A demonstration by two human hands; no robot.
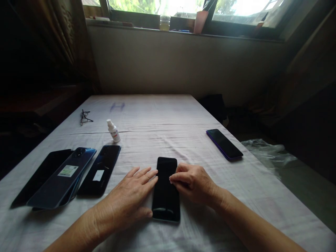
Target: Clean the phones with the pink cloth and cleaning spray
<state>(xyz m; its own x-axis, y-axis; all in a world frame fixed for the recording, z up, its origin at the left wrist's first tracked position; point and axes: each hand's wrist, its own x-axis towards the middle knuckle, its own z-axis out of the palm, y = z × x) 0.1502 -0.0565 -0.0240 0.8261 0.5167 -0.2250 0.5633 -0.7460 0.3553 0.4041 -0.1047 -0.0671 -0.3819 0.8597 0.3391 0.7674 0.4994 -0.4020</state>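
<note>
A black smartphone (166, 196) lies screen up on the cloth, straight in front of me. My left hand (131, 196) rests at its left edge, fingers stretched out and the thumb at the lower corner. Over the right edge of the screen, my right hand (193, 182) is closed in a pinch. Something small and pale may show at its fingertips, too small to name. Left of my hands lie a dark phone with a white label (101, 171) and a pile of phones, the top one a blue-grey phone (64, 178) with a green and white sticker.
A white spray bottle (113, 131) stands behind the dark phones, with eyeglasses (85, 117) farther back. A purple-edged phone (225, 144) lies near the right edge of the cloth-covered table (157, 112). Clear plastic wrap (267, 152) is beyond that edge. A window sill holds a pink cup (201, 22).
</note>
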